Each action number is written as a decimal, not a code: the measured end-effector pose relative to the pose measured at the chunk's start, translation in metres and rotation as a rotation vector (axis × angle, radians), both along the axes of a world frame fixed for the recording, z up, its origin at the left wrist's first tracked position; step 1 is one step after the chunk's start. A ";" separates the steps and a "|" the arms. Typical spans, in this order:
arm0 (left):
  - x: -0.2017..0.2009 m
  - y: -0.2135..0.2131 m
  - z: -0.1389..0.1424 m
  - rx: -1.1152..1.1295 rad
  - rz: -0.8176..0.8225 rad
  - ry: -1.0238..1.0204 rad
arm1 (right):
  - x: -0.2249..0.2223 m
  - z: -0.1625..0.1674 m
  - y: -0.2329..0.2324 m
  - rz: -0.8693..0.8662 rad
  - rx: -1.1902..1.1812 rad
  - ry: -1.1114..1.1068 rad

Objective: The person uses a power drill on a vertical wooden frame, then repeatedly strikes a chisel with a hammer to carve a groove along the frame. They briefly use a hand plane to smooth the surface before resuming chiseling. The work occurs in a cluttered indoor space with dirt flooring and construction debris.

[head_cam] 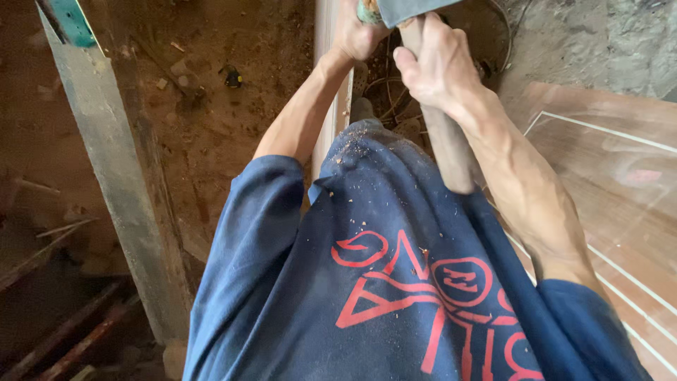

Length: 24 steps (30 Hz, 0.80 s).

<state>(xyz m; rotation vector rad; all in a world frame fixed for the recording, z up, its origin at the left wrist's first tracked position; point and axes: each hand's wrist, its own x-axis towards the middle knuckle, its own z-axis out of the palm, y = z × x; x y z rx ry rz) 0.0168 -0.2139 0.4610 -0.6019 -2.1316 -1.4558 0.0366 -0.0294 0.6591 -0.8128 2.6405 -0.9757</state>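
Both my hands are busy: my right hand [430, 60] wraps one wooden handle [448, 141] running lengthwise from my chest away, my left hand [356, 32] clutches something green.

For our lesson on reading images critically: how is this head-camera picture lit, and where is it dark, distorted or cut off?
Head view: soft, even daylight on the right hand, wooden handle and blue shirt, no glare; the lower left corner lies in deep shadow; the wide lens stretches both arms; the left hand and the tool head are cropped by the top edge.
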 end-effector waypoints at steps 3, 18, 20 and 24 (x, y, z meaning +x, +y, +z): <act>-0.005 -0.003 0.008 -0.027 -0.013 -0.129 | -0.012 0.035 0.013 -0.098 -0.020 -0.121; 0.005 -0.008 -0.020 -0.111 0.103 -0.047 | 0.007 0.003 0.015 0.099 0.247 0.298; 0.017 -0.011 -0.023 -0.028 -0.011 -0.374 | 0.005 0.047 0.023 0.023 -0.077 0.205; 0.025 -0.010 -0.028 -0.172 0.023 -0.750 | 0.002 0.067 0.020 -0.199 -0.219 -0.089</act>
